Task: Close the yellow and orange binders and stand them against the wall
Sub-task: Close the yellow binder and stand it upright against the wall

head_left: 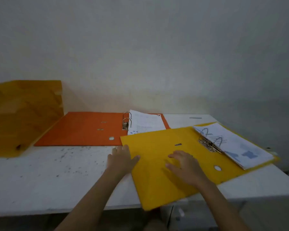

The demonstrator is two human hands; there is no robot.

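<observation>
The yellow binder (158, 180) lies open on the white table, its front cover hanging over the near edge and its papers (237, 147) on the right half beside the metal rings. My left hand (121, 158) grips the cover's left edge, thumb on top. My right hand (185, 165) rests flat on the cover with fingers spread. Behind it the orange binder (77, 130) lies open too, rings upright and paper on its right half, partly under the yellow binder's far corner.
A closed yellow-orange binder (23, 114) leans at the far left against the pale wall (140, 55). The white table (48, 177) has dark specks. A small dark strip (195, 117) lies at the back right.
</observation>
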